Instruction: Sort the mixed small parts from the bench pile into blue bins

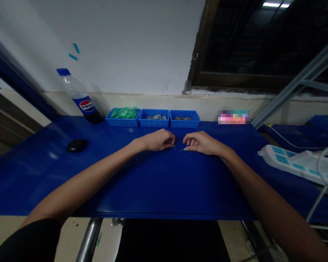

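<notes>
My left hand (161, 140) is closed in a pinch just above the blue tabletop, with a tiny thin brass-coloured pin (174, 146) at its fingertips. Facing it, my right hand (198, 142) has thumb and fingers curled together. A thin grey pin-like piece (182, 149) sticks out from its fingertips, and another small yellowish bit shows below them. These pieces are too small to name surely. Behind the hands stand three blue bins: one with green plastic packets (124, 112), one with grey metal parts (157, 116), and one with small brass-coloured pieces (182, 118).
On the left of the blue table (164, 189) are a Pepsi bottle (83, 102) and a black computer mouse (75, 145). At the right lies a white power strip (287, 160) with cables. A pixelated pink object (233, 117) sits by the wall.
</notes>
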Motion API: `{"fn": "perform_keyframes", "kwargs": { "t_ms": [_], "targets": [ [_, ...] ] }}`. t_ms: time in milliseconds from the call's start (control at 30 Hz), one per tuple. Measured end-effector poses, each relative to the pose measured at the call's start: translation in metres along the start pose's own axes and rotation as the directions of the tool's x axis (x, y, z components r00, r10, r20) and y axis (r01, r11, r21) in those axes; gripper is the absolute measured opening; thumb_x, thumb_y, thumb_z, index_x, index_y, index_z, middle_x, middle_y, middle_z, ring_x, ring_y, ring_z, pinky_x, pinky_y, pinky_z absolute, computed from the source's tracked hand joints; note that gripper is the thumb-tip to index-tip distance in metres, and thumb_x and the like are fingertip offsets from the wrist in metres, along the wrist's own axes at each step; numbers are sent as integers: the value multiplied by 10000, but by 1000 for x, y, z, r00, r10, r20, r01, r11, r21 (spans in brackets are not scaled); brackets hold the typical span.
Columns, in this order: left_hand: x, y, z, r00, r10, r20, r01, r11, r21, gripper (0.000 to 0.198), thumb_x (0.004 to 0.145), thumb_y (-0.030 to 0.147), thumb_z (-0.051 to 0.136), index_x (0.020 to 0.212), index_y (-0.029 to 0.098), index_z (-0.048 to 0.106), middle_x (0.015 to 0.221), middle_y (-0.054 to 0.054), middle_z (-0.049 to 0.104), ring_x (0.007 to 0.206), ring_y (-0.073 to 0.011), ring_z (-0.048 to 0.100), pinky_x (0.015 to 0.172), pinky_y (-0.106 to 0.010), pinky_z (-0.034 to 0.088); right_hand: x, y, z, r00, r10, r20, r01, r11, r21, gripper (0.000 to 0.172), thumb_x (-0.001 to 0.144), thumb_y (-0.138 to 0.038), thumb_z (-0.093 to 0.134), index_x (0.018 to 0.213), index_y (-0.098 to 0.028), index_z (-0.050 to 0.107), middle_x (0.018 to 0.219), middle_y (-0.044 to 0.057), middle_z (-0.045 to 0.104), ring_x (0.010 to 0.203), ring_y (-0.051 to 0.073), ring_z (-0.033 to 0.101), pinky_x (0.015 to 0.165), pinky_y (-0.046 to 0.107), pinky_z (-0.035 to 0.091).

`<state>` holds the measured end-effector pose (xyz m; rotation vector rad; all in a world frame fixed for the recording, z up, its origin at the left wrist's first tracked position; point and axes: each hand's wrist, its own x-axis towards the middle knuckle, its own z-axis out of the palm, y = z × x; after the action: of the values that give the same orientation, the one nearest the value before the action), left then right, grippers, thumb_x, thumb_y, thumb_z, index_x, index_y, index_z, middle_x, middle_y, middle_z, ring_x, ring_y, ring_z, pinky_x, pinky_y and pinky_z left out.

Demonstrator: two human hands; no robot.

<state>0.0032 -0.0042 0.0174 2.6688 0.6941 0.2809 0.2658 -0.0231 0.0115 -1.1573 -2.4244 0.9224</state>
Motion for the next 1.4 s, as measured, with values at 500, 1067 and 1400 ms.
{"fn": "perform_keyframes", "kwargs": {
  "t_ms": [500, 1067, 1400],
  "targets": [
    [3, -3, 11, 970, -133, -203, 136, 991, -1, 74, 932, 129, 566, 932, 134, 639, 810, -47, 670, 690, -135, 595, 655, -253, 442, 19, 9, 27, 896, -15, -444, 47, 997, 61, 218, 863, -401, 716, 883, -201, 797, 845, 80, 753, 665, 191, 670, 663, 344, 558],
    [6, 9, 11, 873, -117, -473, 11, 975, -220, 118, 871, 218, 696, 904, 165, 595, 816, -21, 713, 736, -139, 671, 697, -263, 511, 17, -7, 21, 949, 194, -248, 18, 754, 657, 290, 726, -362, 859, 958, -198, 803, 770, 70, 785, 691, 194, 724, 688, 356, 577],
    [6, 9, 6, 877, -145, -457, 52, 976, -210, 123, 912, 268, 670, 931, 150, 641, 816, -37, 727, 745, -151, 685, 709, -268, 527, 21, -4, 22, 918, 251, -306, 5, 765, 644, 294, 662, -381, 900, 863, -190, 801, 754, 73, 778, 701, 205, 727, 723, 375, 592]
  ]
}}
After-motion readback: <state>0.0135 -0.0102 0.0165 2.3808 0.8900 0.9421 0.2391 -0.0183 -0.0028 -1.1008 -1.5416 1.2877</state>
